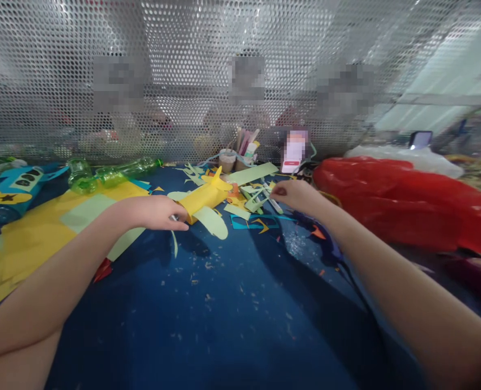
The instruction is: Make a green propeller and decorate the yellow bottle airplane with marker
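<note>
My left hand (161,213) is curled at the near end of the yellow paper model (202,200), which lies near the middle of the blue bench (208,325), a little toward the far side. Under these fingers hangs a thin green strip (175,245), but I cannot tell if they truly grip it, or if they press on the model. My right hand (299,196) has its fingertips drawn together above the pale paper scraps (253,203), and whether a piece is between them I cannot see. I judge that the model is very light, and that its folded body is stiffer than the pale green wing (212,221), which is flat and should bend or tear easily. So the body seems the best place to take hold, with a soft pinch, because a strong squeeze could crush it. The paper should not be slippery, but it may slide on the bench at a small push. Behind the scraps stands the cup (227,161), and the red plastic bag (387,195) lies beyond my right forearm
</note>
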Demonstrator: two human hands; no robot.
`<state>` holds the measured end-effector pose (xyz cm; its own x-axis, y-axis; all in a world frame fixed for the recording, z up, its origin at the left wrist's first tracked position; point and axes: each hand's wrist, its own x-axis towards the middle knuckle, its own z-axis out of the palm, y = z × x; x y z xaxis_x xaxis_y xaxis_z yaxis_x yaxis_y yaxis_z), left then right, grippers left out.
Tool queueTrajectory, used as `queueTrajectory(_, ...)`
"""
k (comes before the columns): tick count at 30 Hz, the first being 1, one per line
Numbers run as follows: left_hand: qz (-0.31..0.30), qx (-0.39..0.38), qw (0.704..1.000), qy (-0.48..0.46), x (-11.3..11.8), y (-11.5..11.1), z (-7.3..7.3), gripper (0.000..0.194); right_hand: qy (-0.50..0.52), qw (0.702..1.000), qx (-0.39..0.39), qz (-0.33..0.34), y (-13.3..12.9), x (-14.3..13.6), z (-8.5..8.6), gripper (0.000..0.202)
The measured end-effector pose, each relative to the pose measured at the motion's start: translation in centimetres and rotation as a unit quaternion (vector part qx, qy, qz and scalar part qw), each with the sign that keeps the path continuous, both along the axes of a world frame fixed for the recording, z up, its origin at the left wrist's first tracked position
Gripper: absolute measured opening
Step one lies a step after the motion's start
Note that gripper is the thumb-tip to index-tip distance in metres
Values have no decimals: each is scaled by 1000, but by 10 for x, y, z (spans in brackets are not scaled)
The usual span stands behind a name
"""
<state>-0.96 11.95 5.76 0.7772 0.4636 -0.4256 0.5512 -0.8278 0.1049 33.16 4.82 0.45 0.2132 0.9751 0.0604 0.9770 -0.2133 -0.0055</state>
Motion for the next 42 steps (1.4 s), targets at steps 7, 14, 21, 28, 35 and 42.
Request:
queueTrajectory(7,12,-10,1000,-9,-3,3,-3,41,13,1000,-8,8,21,-29,-24,41)
queueTrajectory(14,-3,-12,1000,-24,-5,8,-7,44,17,998,-18,59,24,-25,-24,26)
queueTrajectory(21,12,-13,1000,-20,-4,6,-4,40,22,999,14,24,31,-17,-20,34)
queueTrajectory(28,7,-12,1000,15,-13,13,1,32,26,1000,-2,13,49,-16,-32,51)
queueTrajectory(35,-11,-7,1000,4,-21,18,-1,23,20,1000,19,9,60,-12,-37,31)
queueTrajectory(42,-18,-20,1000,4,-22,22,-1,23,31,991,134,7,64,-16,-8,32)
